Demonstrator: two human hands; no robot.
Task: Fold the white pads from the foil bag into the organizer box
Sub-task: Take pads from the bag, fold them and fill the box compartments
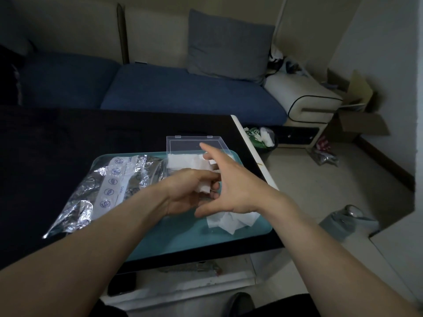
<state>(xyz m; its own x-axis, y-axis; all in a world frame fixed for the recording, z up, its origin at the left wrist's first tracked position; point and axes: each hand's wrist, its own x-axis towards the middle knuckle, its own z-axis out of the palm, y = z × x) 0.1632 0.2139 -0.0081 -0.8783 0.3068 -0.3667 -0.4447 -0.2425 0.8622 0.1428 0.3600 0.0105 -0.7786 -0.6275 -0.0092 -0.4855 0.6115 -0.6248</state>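
A dark counter point(68, 145) stands before a blue sofa point(183, 92), carrying a teal tray point(183, 239). On it lie the foil bag point(96, 191), loose white pads point(231, 221) and the clear organizer box point(194, 147). The left hand point(190, 191) pinches a folded pad point(203, 186); the right hand point(231, 186) hovers with its grip released, hiding part of the box.

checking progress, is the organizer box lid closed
No, the clear lid stands open behind the organizer box, which shows white pads inside.
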